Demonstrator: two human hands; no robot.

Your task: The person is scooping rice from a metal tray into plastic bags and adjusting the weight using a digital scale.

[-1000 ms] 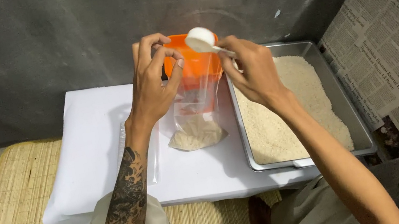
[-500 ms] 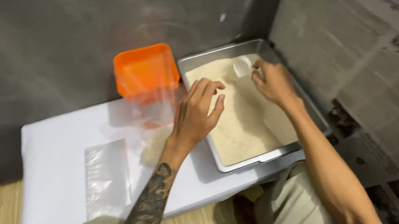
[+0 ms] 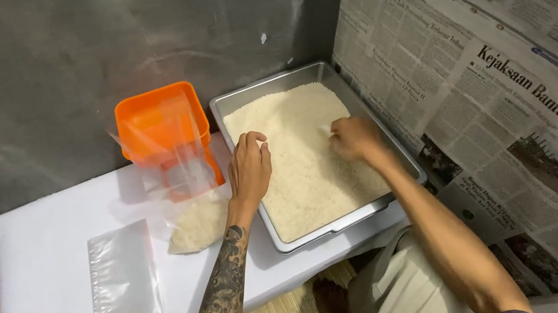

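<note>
Everything here sits around the metal tray (image 3: 400, 159), a shallow rectangular pan full of white rice (image 3: 301, 153) on a white-covered low table (image 3: 44, 241). Both of the person's hands are over that tray. The left hand (image 3: 249, 169) hangs at the tray's left edge with the fingers curled loosely together and the fingertips just over the rice; it isn't pinching anything that can be made out. The right hand (image 3: 354, 139) is down in the rice toward the tray's right side, closed into a fist around a white scoop handle (image 3: 325, 128), of which only a small bit pokes out, so the scoop's bowl can't be seen.

Just left of the tray there's an orange plastic container (image 3: 161, 127), standing upright against the dark wall. Leaning in front of it, still left of the tray, is a clear plastic bag (image 3: 188, 202) with some rice settled at its bottom. Further left of the tray, well apart from it, a flat empty clear bag (image 3: 122, 277) lies on the table. Right of the tray, the wall is papered with newspaper (image 3: 508, 80).
</note>
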